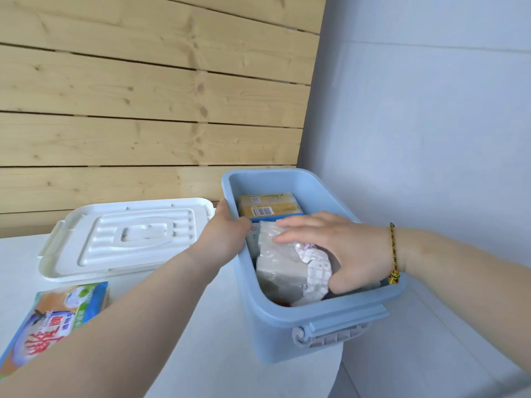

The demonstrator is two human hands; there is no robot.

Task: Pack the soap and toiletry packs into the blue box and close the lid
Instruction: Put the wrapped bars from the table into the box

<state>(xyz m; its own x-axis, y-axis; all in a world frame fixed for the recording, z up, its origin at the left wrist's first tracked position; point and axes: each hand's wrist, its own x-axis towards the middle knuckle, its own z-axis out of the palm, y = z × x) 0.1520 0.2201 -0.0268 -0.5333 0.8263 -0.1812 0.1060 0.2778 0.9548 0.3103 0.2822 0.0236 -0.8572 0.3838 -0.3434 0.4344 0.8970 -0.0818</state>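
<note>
Already most of the packing looks done: the box [316, 310] stands open on the table [201, 354] and holds a yellow pack [270, 208] at its far end, a white pack [275, 262] in the middle and a patterned pack [316, 268] towards its near end. The right hand [350, 248] lies inside the box, fingers fairly straight and pressed flat on the white pack, thumb tucked down at the near side. The left hand [224, 228] curls over the box's left rim and grips it. By my reckoning, what remains is the soap pack [54, 317] lying left of the box, partly under the left forearm, and then the lid [126, 237], which rests flat on the table farther left. The box's latch [330, 334] hangs at its near end. Both hands occupy the opening, so neither step can start yet.
</note>
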